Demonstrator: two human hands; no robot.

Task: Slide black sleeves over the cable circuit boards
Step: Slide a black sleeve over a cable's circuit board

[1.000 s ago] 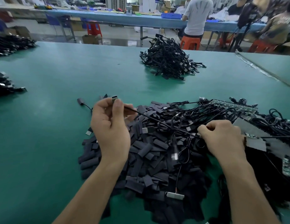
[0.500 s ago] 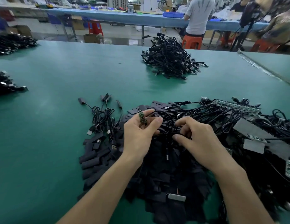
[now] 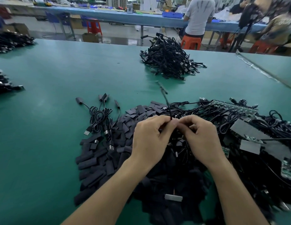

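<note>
My left hand (image 3: 151,138) and my right hand (image 3: 201,137) meet fingertip to fingertip above a heap of loose black sleeves (image 3: 99,159). My left hand pinches a thin black cable (image 3: 166,101). The cable rises from my fingers, and its far end is blurred in the air. The cable's circuit board is hidden between my fingers. With curled fingers, my right hand pinches a small dark piece against the left fingertips. It looks like a black sleeve, mostly covered. A tangle of cables with green circuit boards (image 3: 235,109) lies to the right.
A few cables with sleeved ends (image 3: 99,117) lie left of the heap. A big pile of black cables (image 3: 169,60) sits at the back of the green table (image 3: 44,143). More dark piles (image 3: 5,83) lie at the left edge. People sit at a bench beyond.
Both hands have come together over the sleeve heap. The cable in my left hand now swings upward, and the green board seen in its fingers half a second ago is covered.
</note>
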